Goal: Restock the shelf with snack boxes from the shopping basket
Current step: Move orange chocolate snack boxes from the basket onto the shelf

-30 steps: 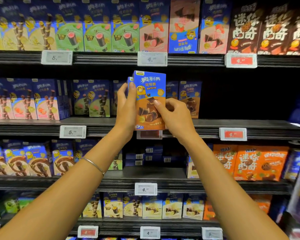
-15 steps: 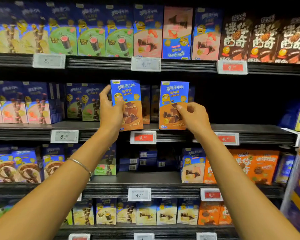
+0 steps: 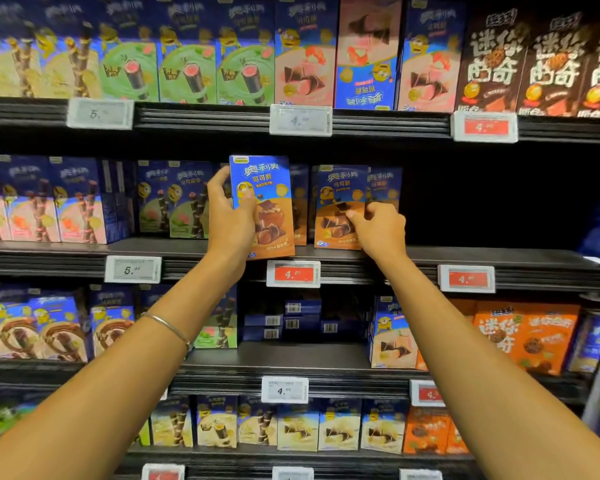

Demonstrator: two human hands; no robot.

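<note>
Two blue-and-brown snack boxes are up at the second shelf [image 3: 482, 259]. My left hand [image 3: 227, 223] grips the first snack box [image 3: 269, 188] by its left edge, thumb across the front, holding it upright at the shelf's front lip. The second snack box [image 3: 336, 202] stands on the shelf board, further in, beside a matching box [image 3: 383, 183]. My right hand [image 3: 380, 230] holds its lower right edge with curled fingers. The shopping basket is out of view.
Rows of boxed snacks fill the shelf above and the two below. Pink and green boxes [image 3: 174, 202] stand to the left on the second shelf. Right of the brown boxes that shelf is dark and bare. Price tags [image 3: 293, 273] line the shelf edges.
The two boxes, held together a second ago, have been pulled apart. My right hand has set its box down on the shelf, further in. My left hand keeps its box at the lip.
</note>
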